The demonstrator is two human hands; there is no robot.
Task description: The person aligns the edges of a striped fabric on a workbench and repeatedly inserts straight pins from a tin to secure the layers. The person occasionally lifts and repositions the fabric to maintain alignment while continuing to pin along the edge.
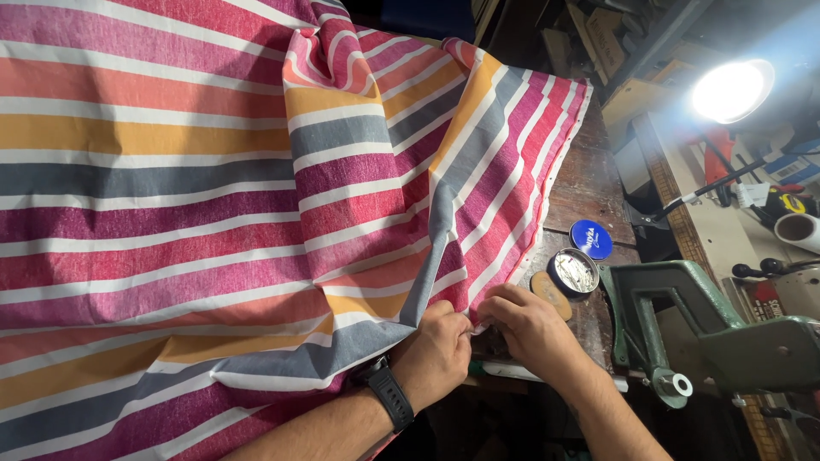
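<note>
Containers: a small round tin (pixel 574 272) stands open on the dark wooden bench (pixel 589 192), just right of the cloth's edge. It holds a heap of small silvery metal parts — too fine to identify. Its blue round lid (pixel 591 239) lies flat just above it, touching or nearly touching the tin's rim. A tan oval pad (pixel 551 294) lies beside the tin on its lower left.

Striped cloth (pixel 213 196): a large sheet in pink, orange, yellow, grey and white bands covers most of the bench and hangs toward the wearer. Its right edge runs diagonally down to the hands.

Left hand (pixel 434 354): fingers curled tight, pinching the lower corner of the cloth's edge. A black watch (pixel 389 395) sits on the wrist.

Right hand (pixel 531 329): fingers bent together, tips meeting the same edge of cloth just beside the left hand — thumb and forefinger pinched on it. Whether a small part is also held there cannot be told.

A green metal press (pixel 726 329) stands right of the hands. A lit lamp (pixel 731 90) shines at upper right.
</note>
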